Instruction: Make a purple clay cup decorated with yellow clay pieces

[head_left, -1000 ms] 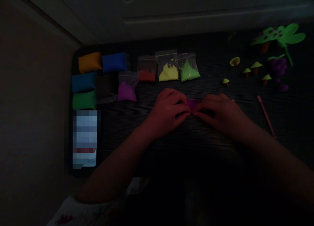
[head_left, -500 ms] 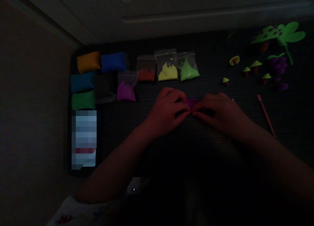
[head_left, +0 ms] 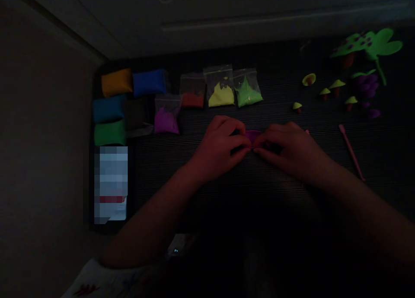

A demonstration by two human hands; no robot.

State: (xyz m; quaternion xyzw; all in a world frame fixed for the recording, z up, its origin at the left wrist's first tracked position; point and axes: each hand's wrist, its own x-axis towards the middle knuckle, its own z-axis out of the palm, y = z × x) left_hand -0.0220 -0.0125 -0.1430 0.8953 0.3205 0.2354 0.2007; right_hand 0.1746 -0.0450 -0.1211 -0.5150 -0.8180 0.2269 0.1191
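Note:
Between my two hands is a flat piece of purple modelling clay point(head_left: 253, 136), partly covered by the fingers. My left hand point(head_left: 225, 140) pinches its left side, thumb and fingertips together at the near edge. From the other side my right hand point(head_left: 287, 147) pinches it too, its fingertips almost touching those of the left. Under and behind the right hand a pink tool shows only a small tip point(head_left: 307, 132). A second pink modelling tool point(head_left: 352, 152) lies further right on the dark ribbed table point(head_left: 181, 160).
Clay bags line the back and left: purple point(head_left: 166, 120), red point(head_left: 192, 99), yellow point(head_left: 221, 96), green point(head_left: 249, 94), blue point(head_left: 149, 82), orange point(head_left: 116, 83). A lit phone point(head_left: 110, 183) lies left. At right stand small yellow-capped mushrooms point(head_left: 337, 87), a purple grape bunch point(head_left: 366, 85) and a green-capped figure point(head_left: 382, 47).
Both hands keep almost the same pinch on the purple clay. The whole view has shifted very slightly; nothing has been picked up or let go.

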